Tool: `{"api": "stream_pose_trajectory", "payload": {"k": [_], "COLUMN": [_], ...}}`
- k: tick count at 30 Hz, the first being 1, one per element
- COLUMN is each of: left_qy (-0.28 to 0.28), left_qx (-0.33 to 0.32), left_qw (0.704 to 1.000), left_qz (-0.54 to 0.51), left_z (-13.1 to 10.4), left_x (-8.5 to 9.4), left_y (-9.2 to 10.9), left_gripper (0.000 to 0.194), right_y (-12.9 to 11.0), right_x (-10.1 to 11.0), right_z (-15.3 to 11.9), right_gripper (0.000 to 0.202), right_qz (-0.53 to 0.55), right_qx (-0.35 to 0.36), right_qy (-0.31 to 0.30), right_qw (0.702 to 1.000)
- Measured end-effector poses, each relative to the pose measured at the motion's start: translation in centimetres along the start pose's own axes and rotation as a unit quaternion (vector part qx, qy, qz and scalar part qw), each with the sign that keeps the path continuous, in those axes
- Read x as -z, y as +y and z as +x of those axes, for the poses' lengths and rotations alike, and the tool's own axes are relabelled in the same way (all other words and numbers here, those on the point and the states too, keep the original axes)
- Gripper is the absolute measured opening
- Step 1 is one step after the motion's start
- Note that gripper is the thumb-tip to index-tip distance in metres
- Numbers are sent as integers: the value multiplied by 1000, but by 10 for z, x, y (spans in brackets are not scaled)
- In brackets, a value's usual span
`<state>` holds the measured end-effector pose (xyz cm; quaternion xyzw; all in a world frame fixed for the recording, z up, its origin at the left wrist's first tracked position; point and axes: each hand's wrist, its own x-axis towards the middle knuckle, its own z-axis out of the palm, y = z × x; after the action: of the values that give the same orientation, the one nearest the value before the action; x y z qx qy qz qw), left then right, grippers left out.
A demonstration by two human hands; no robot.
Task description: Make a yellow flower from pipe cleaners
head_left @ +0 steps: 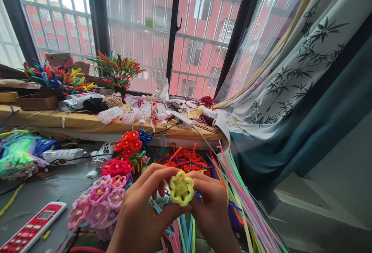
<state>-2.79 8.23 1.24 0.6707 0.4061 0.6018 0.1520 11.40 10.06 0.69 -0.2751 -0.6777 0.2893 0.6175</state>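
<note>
A small yellow fuzzy flower with looped petals faces the camera at the lower middle. My left hand grips it from the left, fingertips and thumb at its edge. From the right, my right hand pinches the other side of the same flower. Pink fuzzy flowers stand just left of my left hand. Below and behind both hands lie blue, pink and green fuzzy stems, partly hidden by the hands.
Long pastel stems lie at the right, red stems behind the hands. A red-and-white remote is at lower left. Bottles lie farther back. The windowsill holds bottles, a power strip and stem bouquets.
</note>
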Motion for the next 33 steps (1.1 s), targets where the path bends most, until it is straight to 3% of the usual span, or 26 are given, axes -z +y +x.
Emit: {"api": "stream_pose_trajectory", "payload": {"k": [6,15,21,25,29,33], "left_qy": [3,-40,-15,15,10,-31], "left_qx": [-77,-81,-107,-106,-85,-70], "left_qw": [996,994,991,990,991,992], "left_qz": [48,65,80,96,107,103], "left_z": [-1,-2,-3,-2,-2,-2], "left_x": [2,8,9,10,13,19], "left_y": [3,0,4,4,2,0], "left_gripper": [20,29,21,20,21,28], "right_y": [0,0,-2,-7,-5,-1], "right_x": [1,5,15,24,21,15], "right_z": [-1,1,0,-1,-2,-3], "right_gripper": [31,33,23,36,35,28], "right_qz": [-13,-43,-14,-32,-33,-24], "right_qx": [0,23,-5,-21,-13,4], "right_qy": [-23,-47,-70,-89,-59,-26], "right_qw": [1000,998,997,995,998,999]}}
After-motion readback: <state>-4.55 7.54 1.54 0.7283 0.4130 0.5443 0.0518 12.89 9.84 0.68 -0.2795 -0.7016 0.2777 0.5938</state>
